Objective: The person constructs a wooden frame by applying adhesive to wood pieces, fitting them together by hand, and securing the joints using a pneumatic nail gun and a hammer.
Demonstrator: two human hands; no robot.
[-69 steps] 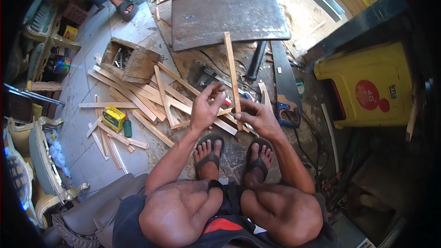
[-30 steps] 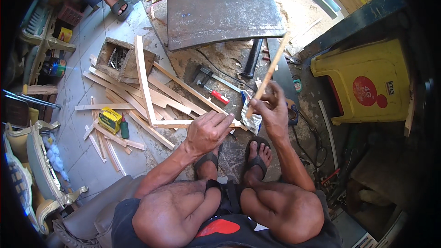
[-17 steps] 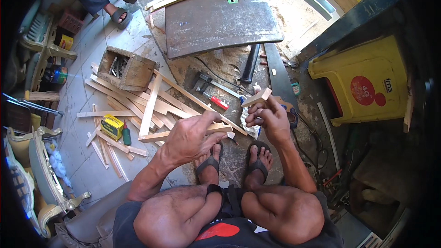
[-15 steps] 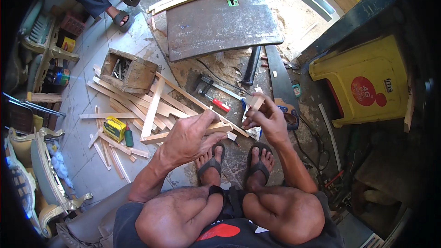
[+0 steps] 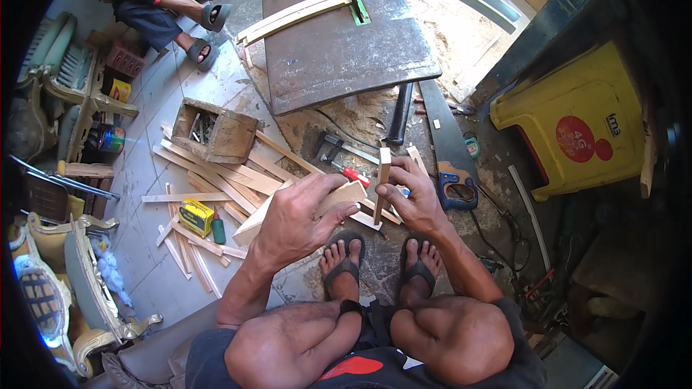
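My left hand (image 5: 292, 216) is closed round a pale wooden strip (image 5: 350, 193), whose cut end shows past my thumb and forefinger. Most of that strip is hidden behind the hand. In my right hand (image 5: 414, 200) a short flat wooden piece (image 5: 382, 181) is pinched between thumb and fingers, standing on edge close to the strip's end. Whether the two touch I cannot tell. Just beyond the hands lies a bar clamp (image 5: 336, 145) with a red handle (image 5: 355, 176). A handsaw (image 5: 445, 130) with a blue and wooden handle lies right of my right hand.
Loose wooden strips (image 5: 216, 180) pile up at the left, by a worn wooden box (image 5: 231, 135) of metal bits, a yellow carton (image 5: 195, 217) and a green bottle (image 5: 218, 230). Ahead stands a dark saw table (image 5: 346, 57). A yellow stool (image 5: 577, 122) is right; another person's legs (image 5: 162, 14) are upper left.
My right hand has brought the short wooden piece left and turned it upright, close to the strip. The left hand has tilted its strip. The whole view has shifted slightly.
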